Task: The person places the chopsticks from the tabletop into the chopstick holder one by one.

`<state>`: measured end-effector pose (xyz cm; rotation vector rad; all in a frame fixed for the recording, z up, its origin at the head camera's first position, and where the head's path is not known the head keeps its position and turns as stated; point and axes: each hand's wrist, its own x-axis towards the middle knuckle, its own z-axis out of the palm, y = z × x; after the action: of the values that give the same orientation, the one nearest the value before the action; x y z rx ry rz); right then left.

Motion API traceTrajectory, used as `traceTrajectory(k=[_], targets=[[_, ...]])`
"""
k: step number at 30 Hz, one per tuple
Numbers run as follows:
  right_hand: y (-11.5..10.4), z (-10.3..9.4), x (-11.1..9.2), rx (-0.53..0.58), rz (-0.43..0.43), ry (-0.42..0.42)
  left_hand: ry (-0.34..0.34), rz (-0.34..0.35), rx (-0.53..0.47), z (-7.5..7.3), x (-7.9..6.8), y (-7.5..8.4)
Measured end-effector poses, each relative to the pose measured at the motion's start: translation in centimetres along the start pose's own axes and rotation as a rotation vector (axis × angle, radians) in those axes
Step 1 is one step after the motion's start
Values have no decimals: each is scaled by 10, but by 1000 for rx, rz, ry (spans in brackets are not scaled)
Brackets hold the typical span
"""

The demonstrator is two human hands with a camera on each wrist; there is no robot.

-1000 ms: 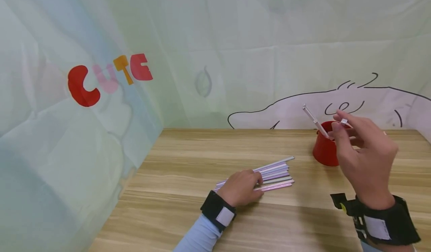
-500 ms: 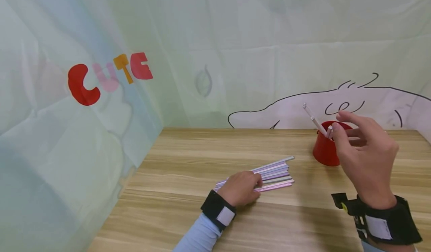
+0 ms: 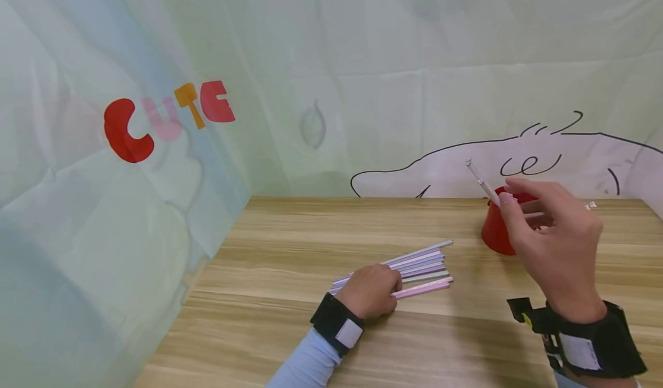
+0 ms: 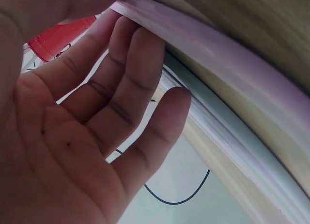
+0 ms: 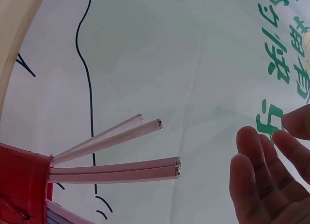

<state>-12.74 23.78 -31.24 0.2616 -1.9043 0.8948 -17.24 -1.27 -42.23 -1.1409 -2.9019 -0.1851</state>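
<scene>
A red bucket (image 3: 498, 234) stands toward the back right, holding several thin pale pink sticks (image 5: 114, 173) with silvery ends that lean out over its rim. My right hand (image 3: 561, 241) hovers in front of it, partly covering it; in the right wrist view its loosely bent fingers (image 5: 252, 185) are apart from the sticks. On the table my left hand (image 3: 369, 290) pinches the end of a pink stick (image 3: 425, 288) between thumb and forefinger. This stick lies slightly apart from a fanned bunch of pastel sticks (image 3: 418, 263), whose near ends the hand partly hides.
The wooden table (image 3: 290, 238) runs back to a pale printed cloth (image 3: 331, 88) hanging behind it. Another cloth panel with the coloured letters CUTE (image 3: 129, 132) hangs along the left side.
The right hand has let go of a stick at the bucket and shifted slightly left. The left hand has drawn the pink stick a little away from the bunch, toward the near side.
</scene>
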Motion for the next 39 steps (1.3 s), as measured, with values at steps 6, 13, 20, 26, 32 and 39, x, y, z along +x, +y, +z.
traceTrajectory(k=[6, 13, 20, 26, 32, 39], targets=[[0, 1, -1, 0, -10, -11, -1, -15, -16, 0, -1, 1], [-2, 3, -1, 7, -19, -18, -8, -44, -43, -1, -1, 1], [-3, 3, -2, 8, -28, -48, -17, -48, -69, -1, -1, 2], [-4, 3, -2, 8, -33, -59, -8, -37, -61, 0, -2, 2], [-4, 4, -3, 0, -50, -98, -4, -14, -46, -2, -1, 2], [-3, 4, -3, -6, -71, -105, 21, 36, -80, -4, 2, 3]])
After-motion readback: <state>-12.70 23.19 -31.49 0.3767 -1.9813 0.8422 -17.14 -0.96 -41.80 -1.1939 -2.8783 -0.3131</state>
